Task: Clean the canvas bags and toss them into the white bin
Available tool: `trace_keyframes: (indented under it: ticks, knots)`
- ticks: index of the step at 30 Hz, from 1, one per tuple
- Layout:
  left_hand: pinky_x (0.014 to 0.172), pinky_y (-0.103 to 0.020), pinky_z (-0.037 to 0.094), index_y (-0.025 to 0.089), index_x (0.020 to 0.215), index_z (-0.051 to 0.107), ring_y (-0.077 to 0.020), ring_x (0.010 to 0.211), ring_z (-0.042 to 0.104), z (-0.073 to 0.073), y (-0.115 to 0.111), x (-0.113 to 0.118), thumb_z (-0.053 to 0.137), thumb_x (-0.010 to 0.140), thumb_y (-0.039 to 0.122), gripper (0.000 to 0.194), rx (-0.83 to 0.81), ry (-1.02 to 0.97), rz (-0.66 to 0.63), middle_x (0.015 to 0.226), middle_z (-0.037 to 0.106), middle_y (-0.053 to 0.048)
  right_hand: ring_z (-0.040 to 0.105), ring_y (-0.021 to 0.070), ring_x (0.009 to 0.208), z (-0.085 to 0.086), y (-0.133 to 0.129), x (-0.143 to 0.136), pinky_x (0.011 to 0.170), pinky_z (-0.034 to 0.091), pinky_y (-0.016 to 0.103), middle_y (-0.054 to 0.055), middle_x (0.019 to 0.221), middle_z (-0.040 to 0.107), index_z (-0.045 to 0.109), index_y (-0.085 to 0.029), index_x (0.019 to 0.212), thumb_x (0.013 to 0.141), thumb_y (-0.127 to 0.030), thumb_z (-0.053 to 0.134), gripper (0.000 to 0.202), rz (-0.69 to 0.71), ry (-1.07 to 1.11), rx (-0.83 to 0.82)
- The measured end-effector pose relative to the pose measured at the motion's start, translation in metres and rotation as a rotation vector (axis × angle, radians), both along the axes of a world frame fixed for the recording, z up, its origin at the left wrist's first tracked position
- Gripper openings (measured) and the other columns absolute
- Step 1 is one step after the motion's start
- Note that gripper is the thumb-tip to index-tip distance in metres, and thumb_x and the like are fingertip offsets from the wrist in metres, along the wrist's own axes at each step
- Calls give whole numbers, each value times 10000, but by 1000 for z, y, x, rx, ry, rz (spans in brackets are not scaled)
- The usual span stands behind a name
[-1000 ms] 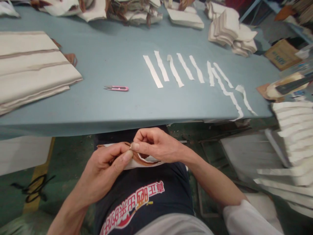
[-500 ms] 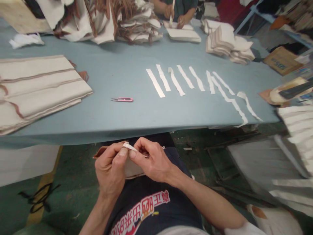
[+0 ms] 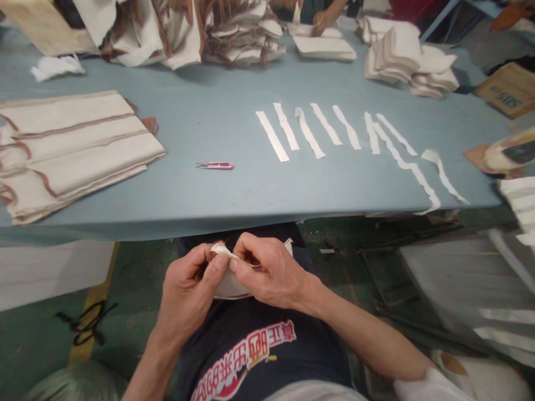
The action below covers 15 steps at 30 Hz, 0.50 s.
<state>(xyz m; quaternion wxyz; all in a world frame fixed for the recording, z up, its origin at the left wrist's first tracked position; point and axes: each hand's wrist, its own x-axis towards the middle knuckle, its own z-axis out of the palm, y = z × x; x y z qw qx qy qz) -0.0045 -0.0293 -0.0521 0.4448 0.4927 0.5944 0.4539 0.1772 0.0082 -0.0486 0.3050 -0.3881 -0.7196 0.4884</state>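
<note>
Over my lap, my left hand and my right hand pinch the edge of a cream fabric piece with brown trim. Their thumbs nearly meet at a small folded white bit at that edge. Both hands partly cover the fabric, so its full shape is hidden. On the table beyond lie pink-handled thread snips, touched by neither hand. Several white strips are laid out to the right of the snips.
The blue-green tablecloth ends just beyond my hands. Folded cream fabric pieces lie at left, stacked fabric pieces at far right. A co-worker's hand rests on a fabric pile opposite. A cardboard box sits at right.
The view has shifted slightly, so the table items appear farther right. My left fingers have changed their hold on the edge, and more brown trim shows there. Both hands keep pinching.
</note>
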Motion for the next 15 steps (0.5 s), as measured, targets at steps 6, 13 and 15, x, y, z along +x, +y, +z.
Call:
trace_keyframes:
  ticks: [6,13,15]
  knots:
    - [540,-250,460,218,774,749,-158,596,581,2,-2,9,686,995,462,335,89,230,19,688,698,7,457,114,613,-12,1,-2,606,343,274,-56,692,523,500,-237,797,968,-415,607,269,-88,49,-73]
    - [632,-306,577,215,919,751,-208,704,721,-27,0,34,555,1037,485,354,75,-3,290,808,794,-15,333,100,605,-22,12,-14,569,311,249,-78,666,415,457,-240,726,828,-555,749,442,-25,454,-663]
    - [626,-306,569,215,904,751,-205,697,715,-31,5,36,526,1054,476,376,112,28,313,791,787,-6,327,93,593,-23,14,-18,561,303,243,-84,654,415,452,-238,717,773,-541,808,472,-43,567,-809]
